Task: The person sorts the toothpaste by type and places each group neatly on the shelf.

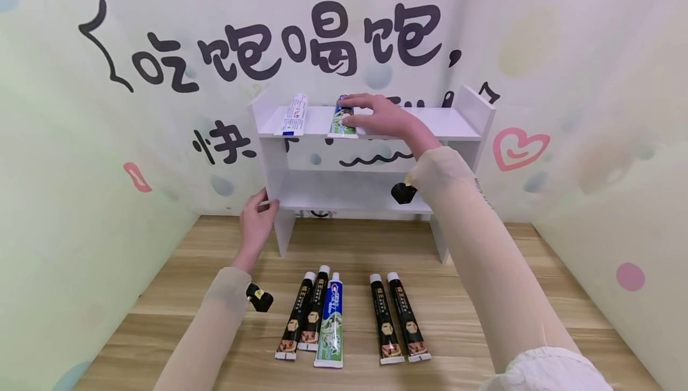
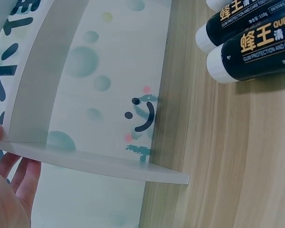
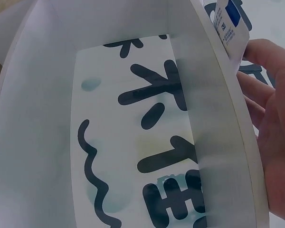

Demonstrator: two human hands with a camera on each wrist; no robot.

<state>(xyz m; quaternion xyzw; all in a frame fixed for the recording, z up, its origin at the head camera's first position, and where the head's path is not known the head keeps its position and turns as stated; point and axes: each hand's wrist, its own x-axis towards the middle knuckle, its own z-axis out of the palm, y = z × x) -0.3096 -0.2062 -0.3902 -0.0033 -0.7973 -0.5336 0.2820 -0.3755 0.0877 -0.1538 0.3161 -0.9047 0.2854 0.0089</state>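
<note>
A blue and green toothpaste tube (image 1: 344, 121) lies on the top board of a white shelf (image 1: 371, 191). My right hand (image 1: 378, 115) pinches this tube from above, thumb at its near side and fingers farther back. To its left a white toothpaste tube (image 1: 294, 115) lies on the same board. In the right wrist view, a white tube face with a blue patch (image 3: 230, 28) shows beside my right hand (image 3: 280, 104); which tube it belongs to I cannot tell. My left hand (image 1: 257, 221) grips the shelf's left side panel, with fingers (image 2: 28, 183) on its outer side.
On the wooden table (image 1: 215, 319) before the shelf lie another blue and green toothpaste tube (image 1: 330, 325) and several black toothpaste tubes (image 1: 386, 319), in two groups, caps toward the shelf. A wall (image 1: 349, 39) with black lettering stands close behind.
</note>
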